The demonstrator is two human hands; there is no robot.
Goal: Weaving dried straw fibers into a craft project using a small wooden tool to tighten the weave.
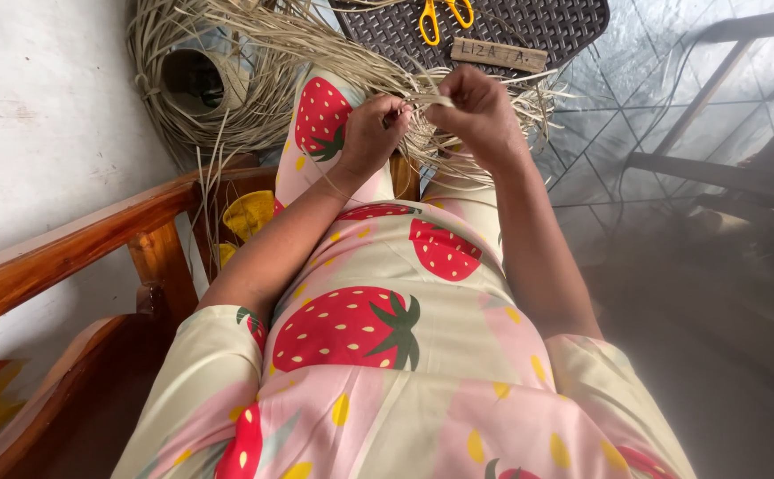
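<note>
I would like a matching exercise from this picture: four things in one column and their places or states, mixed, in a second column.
Things:
1. scissors
2. coil of straw strips
3. left hand
4. wooden armrest

Places or states:
a. at the person's left side, brown
b. pinching pale straw strips above the knees
c. on the dark woven mat at the top, yellow handles
d. on the floor at the upper left, wound around a round form

Pairs: 1-c, 2-d, 3-b, 4-a

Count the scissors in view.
1. The yellow-handled scissors lie on the dark woven mat at the top, beyond both hands; only the handles show. More may be hidden under the straw.
</note>
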